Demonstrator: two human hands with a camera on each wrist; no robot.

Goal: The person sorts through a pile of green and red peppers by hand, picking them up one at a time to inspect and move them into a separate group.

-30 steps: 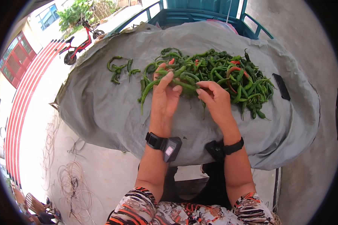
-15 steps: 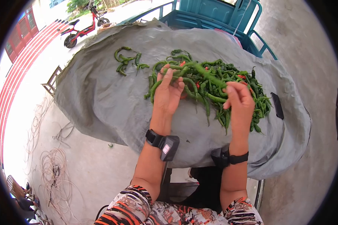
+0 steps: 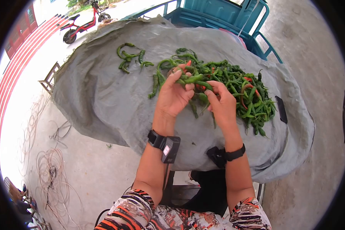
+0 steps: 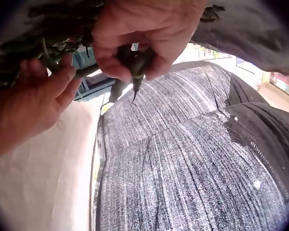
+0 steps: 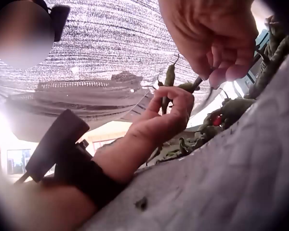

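In the head view my left hand holds several green chili peppers between thumb and fingers, above the cloth. Close to its right, my right hand pinches the end of a green chili that reaches over from the left hand's bunch. The left wrist view shows chilies poking down out of the left hand's grip. From the right wrist view, the pinched chili tip lies between the two hands. Behind the hands spreads a pile of green chilies with a few red ones among them.
A small group of chilies lies apart at the left on the grey cloth. A black phone rests right of the pile. Behind stands a teal cart bed; a red scooter is parked far left.
Half a second ago the right hand moved right, away from the left hand, with a blurred chili over the pile. Now it is back beside the left hand, pinching a chili there.
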